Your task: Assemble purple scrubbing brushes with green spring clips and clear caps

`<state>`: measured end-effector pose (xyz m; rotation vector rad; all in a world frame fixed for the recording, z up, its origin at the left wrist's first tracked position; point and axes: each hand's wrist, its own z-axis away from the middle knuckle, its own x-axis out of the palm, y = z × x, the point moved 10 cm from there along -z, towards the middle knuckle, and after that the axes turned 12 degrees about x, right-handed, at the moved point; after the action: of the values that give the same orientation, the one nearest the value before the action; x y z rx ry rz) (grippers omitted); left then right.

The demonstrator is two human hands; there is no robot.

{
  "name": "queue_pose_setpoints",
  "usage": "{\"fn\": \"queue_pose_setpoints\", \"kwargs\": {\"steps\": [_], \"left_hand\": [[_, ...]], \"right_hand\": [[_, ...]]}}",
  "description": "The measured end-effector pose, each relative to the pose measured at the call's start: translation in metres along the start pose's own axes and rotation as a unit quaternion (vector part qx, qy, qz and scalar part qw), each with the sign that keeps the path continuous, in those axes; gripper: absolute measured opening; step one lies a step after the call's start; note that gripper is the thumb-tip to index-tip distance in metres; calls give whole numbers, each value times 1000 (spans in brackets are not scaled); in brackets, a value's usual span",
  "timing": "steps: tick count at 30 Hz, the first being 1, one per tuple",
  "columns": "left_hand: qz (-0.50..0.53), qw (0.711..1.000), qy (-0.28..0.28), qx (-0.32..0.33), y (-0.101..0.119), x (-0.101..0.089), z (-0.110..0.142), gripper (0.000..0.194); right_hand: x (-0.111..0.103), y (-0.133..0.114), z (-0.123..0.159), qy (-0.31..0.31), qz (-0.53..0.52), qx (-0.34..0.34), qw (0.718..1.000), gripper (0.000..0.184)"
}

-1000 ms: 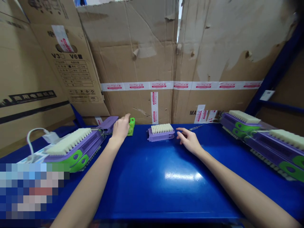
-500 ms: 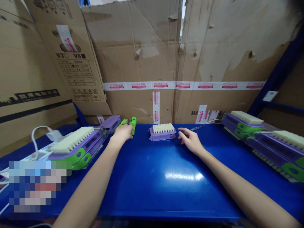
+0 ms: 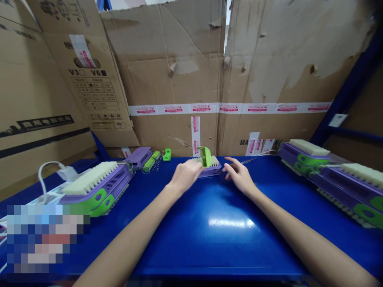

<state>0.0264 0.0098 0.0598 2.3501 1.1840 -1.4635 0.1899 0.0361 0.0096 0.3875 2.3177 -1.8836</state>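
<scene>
— Your left hand (image 3: 187,176) is arriving at the purple brush (image 3: 212,170), coming across from the loose green blocks (image 3: 149,165) lying to its left. Are you carrying anything?

— You're pinching a curved green piece (image 3: 206,156) by its lower part between closed fingers, and it's standing upright above or in front of the brush's pale bristles (image 3: 214,160). Whether they're touching, the view isn't showing.

— How are you expecting it to handle?

— You're probably dealing with moulded plastic: light, stiff, rather slick, likelier to twist than to bend. You'd be holding it steadier with thumb and fingertips on opposite broad faces.

— And how are you posing?

— Your left arm is slanting in towards the brush, the back of the hand facing up. Your right hand (image 3: 239,176) is waiting just beside the brush's right end, fingers parted and gently curling, gripping nothing visible.
</scene>
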Motion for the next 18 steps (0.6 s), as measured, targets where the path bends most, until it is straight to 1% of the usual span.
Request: {"fn": "queue_pose_setpoints", "kwargs": {"steps": [3,5,6,7,9,10,13,15,18], "left_hand": [[22,994,39,96,40,7,-6,32],[27,990,45,134,55,10,-9,31],[28,988,44,145,58,11,-11,30],[28,988,41,148,58,12,-14,29],[28,991,33,125,48,13,-20,27],[29,994,28,102,40,13,-24,32],[31,999,-4,33,15,22,-36,63],[30,998,-43,19,8,33,-44,79],[34,993,-113,1,5,52,-53,92]], "right_hand": [[11,1,2,-44,-75,43,995,60],[16,1,3,-59,-105,59,991,58],[17,2,3,-59,-115,64,989,56],[16,3,2,-54,-124,70,988,54],[11,9,-1,-31,-132,84,987,50],[7,12,-3,-15,-131,93,987,49],[-4,21,-6,25,-114,116,986,48],[-8,25,-7,39,-102,129,986,49],[-4,30,-7,27,-92,148,984,48]]}}
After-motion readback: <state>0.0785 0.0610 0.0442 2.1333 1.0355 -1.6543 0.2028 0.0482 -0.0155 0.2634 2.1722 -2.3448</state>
